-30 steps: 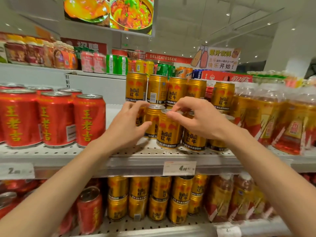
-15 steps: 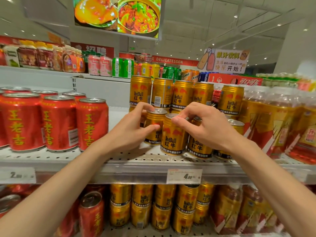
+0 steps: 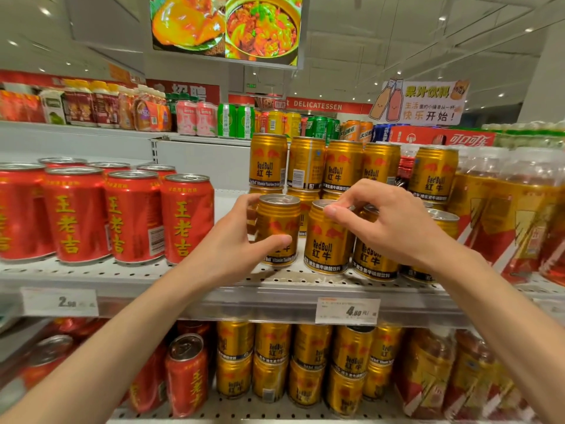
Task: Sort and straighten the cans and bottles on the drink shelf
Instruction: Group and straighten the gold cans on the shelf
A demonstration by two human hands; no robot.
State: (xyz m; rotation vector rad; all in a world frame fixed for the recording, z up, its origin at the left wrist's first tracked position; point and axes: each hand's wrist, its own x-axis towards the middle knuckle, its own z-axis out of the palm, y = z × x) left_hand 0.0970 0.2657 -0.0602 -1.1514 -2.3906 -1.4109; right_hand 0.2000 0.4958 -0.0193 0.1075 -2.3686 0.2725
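Observation:
Gold Red Bull cans stand in a group on the middle white shelf point(image 3: 214, 278). My left hand point(image 3: 232, 249) is wrapped around the side of the leftmost front gold can point(image 3: 278, 221), thumb across its lower front. My right hand point(image 3: 388, 221) pinches the top rim of the neighbouring front gold can point(image 3: 328, 243), whose label faces me. More gold cans point(image 3: 342, 166) are stacked two high behind them. Part of the row to the right is hidden by my right hand.
Red herbal-tea cans point(image 3: 131, 215) fill the shelf's left part. Shrink-wrapped bottle packs point(image 3: 516, 215) crowd the right. A gap of bare shelf lies between red and gold cans. The lower shelf holds more gold cans point(image 3: 305, 362) and a red can point(image 3: 186, 371). A price tag point(image 3: 347, 310) is clipped to the edge.
My left hand has drawn the leftmost gold can forward beside the one under my right hand. My head has come closer and dipped slightly.

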